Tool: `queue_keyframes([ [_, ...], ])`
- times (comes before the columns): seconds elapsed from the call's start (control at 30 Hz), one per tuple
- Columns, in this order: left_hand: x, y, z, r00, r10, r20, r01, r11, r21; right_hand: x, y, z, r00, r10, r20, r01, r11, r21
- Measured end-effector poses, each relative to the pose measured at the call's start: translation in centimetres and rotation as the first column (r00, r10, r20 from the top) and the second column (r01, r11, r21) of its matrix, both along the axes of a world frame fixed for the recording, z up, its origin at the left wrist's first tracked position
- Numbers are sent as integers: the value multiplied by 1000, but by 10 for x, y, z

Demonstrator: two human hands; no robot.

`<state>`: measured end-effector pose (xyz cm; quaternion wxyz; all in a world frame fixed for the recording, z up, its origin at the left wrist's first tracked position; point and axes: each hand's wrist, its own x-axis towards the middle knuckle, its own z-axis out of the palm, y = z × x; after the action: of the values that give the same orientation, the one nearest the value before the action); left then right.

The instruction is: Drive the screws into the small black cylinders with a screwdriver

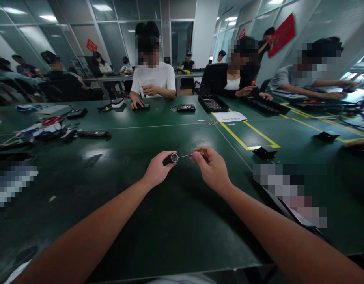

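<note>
My left hand (158,169) is closed round a small dark cylinder (173,158) whose open, light-rimmed round end faces me. Between thumb and fingers, my right hand (213,167) grips a screwdriver by its reddish handle (196,153). The thin metal shaft (183,156) points left and its tip meets or overlaps the cylinder's rim; I cannot tell whether it goes inside. Both hands are held over the green table (170,228), in front of me.
To the left lie a dark cylindrical tool (93,134) and gloves with cables (51,128). Black trays (213,103) and a white paper (229,116) sit at the far right. A black part (264,152) lies beyond my right arm. A person in white (154,79) works opposite.
</note>
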<state>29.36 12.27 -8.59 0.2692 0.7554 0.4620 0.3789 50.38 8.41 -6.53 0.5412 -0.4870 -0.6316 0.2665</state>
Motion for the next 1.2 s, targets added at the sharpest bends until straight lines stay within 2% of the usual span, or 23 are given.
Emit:
queue_keyframes([
  [0.27, -1, 2, -4, 1000, -10, -21, 10, 1000, 2, -1, -1, 7, 997, -71, 16, 71, 997, 4],
  [0.57, 0, 3, -4, 1000, -6, -26, 6, 1000, -17, 0, -7, 8, 995, 54, 80, -53, 999, -15],
  [0.83, 0, 2, -3, 999, -6, -42, 4, 999, -36, -1, -10, 15, 971, -109, 214, 105, 994, 30],
  [1.07, -2, 3, -5, 998, -17, -67, 15, 999, -29, -2, -12, 17, 953, -92, 288, 79, 995, 58],
  [1.2, -3, 4, -7, 998, -7, -56, 6, 1000, -26, -1, -10, 16, 952, -64, 299, 65, 998, 4],
])
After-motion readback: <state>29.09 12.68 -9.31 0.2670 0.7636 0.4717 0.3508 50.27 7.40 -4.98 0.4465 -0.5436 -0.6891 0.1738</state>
